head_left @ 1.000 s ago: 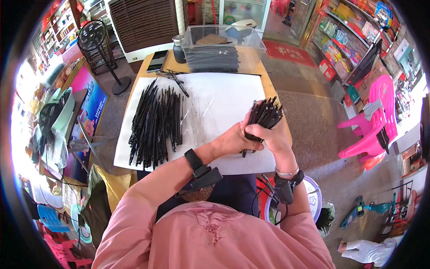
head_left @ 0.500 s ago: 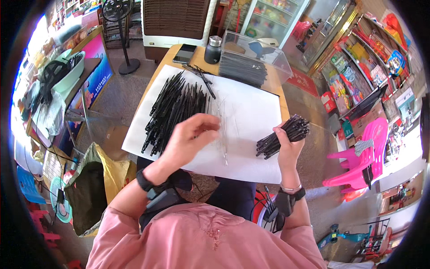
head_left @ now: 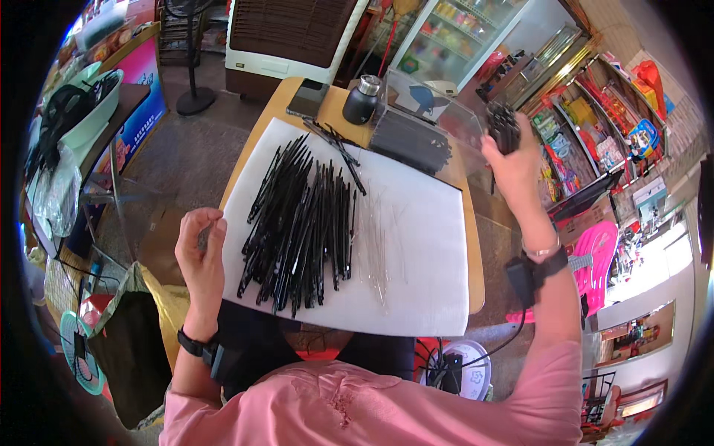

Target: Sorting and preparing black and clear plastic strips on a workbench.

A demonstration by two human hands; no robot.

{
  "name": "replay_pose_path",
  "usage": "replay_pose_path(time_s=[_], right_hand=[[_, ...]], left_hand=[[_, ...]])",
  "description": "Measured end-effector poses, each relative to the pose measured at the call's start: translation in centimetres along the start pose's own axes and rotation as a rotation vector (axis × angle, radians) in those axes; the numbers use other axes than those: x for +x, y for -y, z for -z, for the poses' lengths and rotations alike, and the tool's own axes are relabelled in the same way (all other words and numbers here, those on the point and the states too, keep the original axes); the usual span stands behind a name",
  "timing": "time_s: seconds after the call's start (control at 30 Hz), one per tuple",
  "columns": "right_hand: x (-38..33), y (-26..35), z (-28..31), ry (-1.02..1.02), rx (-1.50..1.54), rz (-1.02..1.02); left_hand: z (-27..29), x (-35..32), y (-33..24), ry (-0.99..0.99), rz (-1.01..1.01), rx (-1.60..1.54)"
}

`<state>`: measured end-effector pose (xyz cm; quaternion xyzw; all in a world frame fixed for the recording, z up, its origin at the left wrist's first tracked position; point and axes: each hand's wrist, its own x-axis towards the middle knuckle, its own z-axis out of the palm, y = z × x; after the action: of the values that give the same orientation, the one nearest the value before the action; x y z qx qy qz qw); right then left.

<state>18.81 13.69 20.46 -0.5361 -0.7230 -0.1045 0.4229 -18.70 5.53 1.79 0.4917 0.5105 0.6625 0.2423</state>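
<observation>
A wide pile of thin, glossy black sticks (head_left: 297, 230) lies on a white sheet (head_left: 424, 290) on the wooden table. My right hand (head_left: 513, 167) is closed around a bundle of similar black sticks (head_left: 503, 128), raised past the table's far right side, near the clear box. At the sheet's left edge is my left hand (head_left: 199, 271), its fingers curled and the thumb drawn close to the index finger. Whether it pinches the edge or anything small, I cannot make out. Thin pale strands (head_left: 379, 249) lie right of the pile, and a few separate black sticks (head_left: 338, 145) cross above it.
The clear plastic box (head_left: 454, 123), with more dark sticks inside, stands at the table's far right. Next to it are a black bottle (head_left: 362, 100) and a phone (head_left: 308, 98). An open sack (head_left: 134, 349) stands at left, a pink chair (head_left: 595, 260) at right.
My right hand has carried its bundle up and away, off the sheet toward the far right. My left hand has moved left from above the pile to the sheet's edge. The view has shifted.
</observation>
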Motion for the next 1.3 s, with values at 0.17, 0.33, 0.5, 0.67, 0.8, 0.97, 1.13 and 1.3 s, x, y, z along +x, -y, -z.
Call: replay_pose_path(time_s=[0.17,0.33,0.5,0.67,0.8,0.97,1.13,1.3], right_hand=[[6.9,-4.4,-5.7,0.131,-0.187,0.108],[11.7,-8.8,-12.1,0.544,-0.313,0.05],[12.4,-13.6,-17.8,0.632,-0.39,0.16],[12.7,-16.0,-21.0,0.879,-0.426,0.169],[13.3,-19.6,-21.7,1.021,-0.242,0.058],[14.3,-18.2,-19.1,0.973,0.111,-0.243],[13.5,-27.3,-16.4,0.772,-0.097,-0.762],[10.1,-26.5,-16.3,0.729,0.272,-1.075]], left_hand=[[-1.1,0.6,1.8,0.041,0.01,0.104],[-1.2,0.3,1.1,0.1,0.112,0.203],[-1.3,0.7,1.2,0.178,0.106,0.337],[-1.8,1.2,0.9,0.228,0.082,0.445],[-2.2,1.4,0.8,0.236,0.078,0.444],[-1.7,1.1,0.8,0.247,0.073,0.469],[-2.3,1.4,0.7,0.27,0.039,0.429],[-1.3,0.8,0.9,0.26,0.028,0.435]])
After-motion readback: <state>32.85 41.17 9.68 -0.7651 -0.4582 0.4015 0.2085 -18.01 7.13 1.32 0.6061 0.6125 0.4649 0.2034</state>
